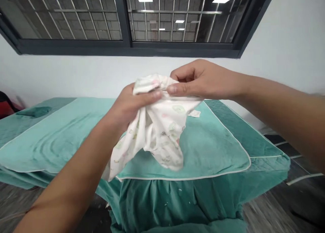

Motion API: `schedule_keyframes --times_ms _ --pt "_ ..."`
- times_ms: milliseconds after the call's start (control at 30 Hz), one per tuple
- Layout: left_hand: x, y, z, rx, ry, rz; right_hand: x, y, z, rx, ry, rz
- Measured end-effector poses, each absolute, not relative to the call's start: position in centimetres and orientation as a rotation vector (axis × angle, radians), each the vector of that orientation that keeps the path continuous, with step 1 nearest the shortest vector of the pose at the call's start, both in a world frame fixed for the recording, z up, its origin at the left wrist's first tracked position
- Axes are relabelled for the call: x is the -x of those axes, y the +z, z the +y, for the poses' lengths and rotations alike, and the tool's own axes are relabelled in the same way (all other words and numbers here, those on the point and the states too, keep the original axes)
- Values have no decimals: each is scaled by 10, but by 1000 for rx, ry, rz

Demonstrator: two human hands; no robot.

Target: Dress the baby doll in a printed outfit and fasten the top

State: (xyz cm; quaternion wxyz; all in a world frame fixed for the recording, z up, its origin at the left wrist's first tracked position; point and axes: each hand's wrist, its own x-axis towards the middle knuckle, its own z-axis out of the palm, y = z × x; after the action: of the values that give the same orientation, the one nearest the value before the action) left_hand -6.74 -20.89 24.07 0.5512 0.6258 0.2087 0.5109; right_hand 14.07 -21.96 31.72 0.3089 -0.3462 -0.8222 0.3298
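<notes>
Both hands hold up a small white garment (165, 124) with a pale green, pink and grey print, which looks like baby clothing. My left hand (132, 102) is closed on its bunched upper left part, thumb lying across the front. My right hand (198, 79) pinches the upper right edge between thumb and curled fingers. Loose folds and what look like sleeves or legs hang down in front of a green-covered bed. A small white piece of cloth (194, 113) lies on the bed behind the garment, partly hidden by it.
The bed has a light teal mat (215, 148) with white piping over a darker green skirted cover (193, 195). A dark-framed window (127, 48) with metal bars is set in the white wall behind. At far left sits a red and black item (5, 106).
</notes>
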Motion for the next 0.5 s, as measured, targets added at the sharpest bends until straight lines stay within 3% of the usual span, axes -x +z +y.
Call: schedule_keyframes --times_ms 200,367,500 --pt "73 231 -198 -1454 1121 444 -125 291 -217 892 1099 -2023" --pt "69 211 -190 -1611 813 518 -113 262 -201 805 978 -1704" --pt "68 210 -181 -1455 1092 503 -112 243 -202 814 1093 -1690"
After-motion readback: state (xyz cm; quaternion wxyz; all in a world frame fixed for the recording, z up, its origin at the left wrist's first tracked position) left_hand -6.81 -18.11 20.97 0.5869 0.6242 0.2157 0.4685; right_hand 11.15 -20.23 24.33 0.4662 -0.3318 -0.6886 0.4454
